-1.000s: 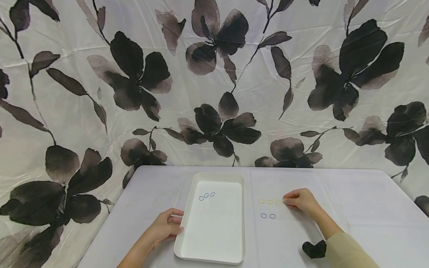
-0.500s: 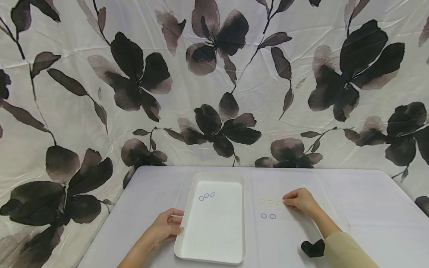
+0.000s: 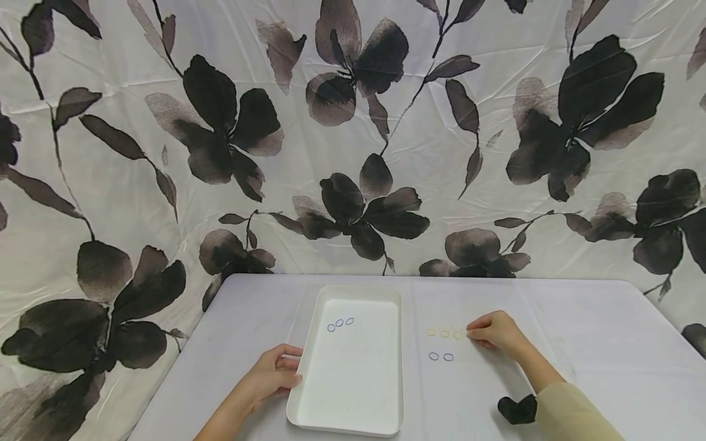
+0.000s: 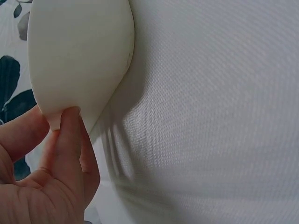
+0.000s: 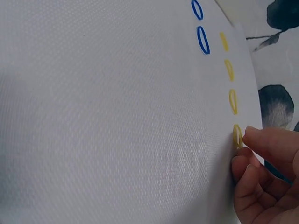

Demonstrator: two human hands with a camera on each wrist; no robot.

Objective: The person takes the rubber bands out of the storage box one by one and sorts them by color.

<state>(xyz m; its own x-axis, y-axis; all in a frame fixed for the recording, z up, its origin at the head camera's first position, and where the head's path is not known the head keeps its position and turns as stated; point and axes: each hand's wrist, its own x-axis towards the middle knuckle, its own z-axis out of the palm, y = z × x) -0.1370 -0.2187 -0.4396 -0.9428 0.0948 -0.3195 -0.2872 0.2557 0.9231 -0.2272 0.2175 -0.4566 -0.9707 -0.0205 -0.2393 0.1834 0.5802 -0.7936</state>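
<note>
My left hand (image 3: 270, 372) grips the left rim of a white rectangular tray (image 3: 344, 401); in the left wrist view the thumb and fingers pinch the rim of the tray (image 4: 79, 56). Three thin blue rings (image 3: 335, 323) lie in the tray's far left part. To the right, my right hand (image 3: 496, 331) is at the end of a row of yellow rings (image 3: 444, 334). In the right wrist view its thumb and fingertips pinch the nearest yellow ring (image 5: 235, 135), whose lower end meets the fingers. Two blue rings (image 3: 441, 356) lie in front of that row.
A black heart-shaped object (image 3: 516, 410) lies by the right sleeve (image 3: 570, 413). The white cloth-covered table (image 3: 612, 343) ends at a back edge against a floral curtain (image 3: 353, 153).
Both hands hold their places, and the tray and rings stay where they were. Only the head view shifts very slightly.
</note>
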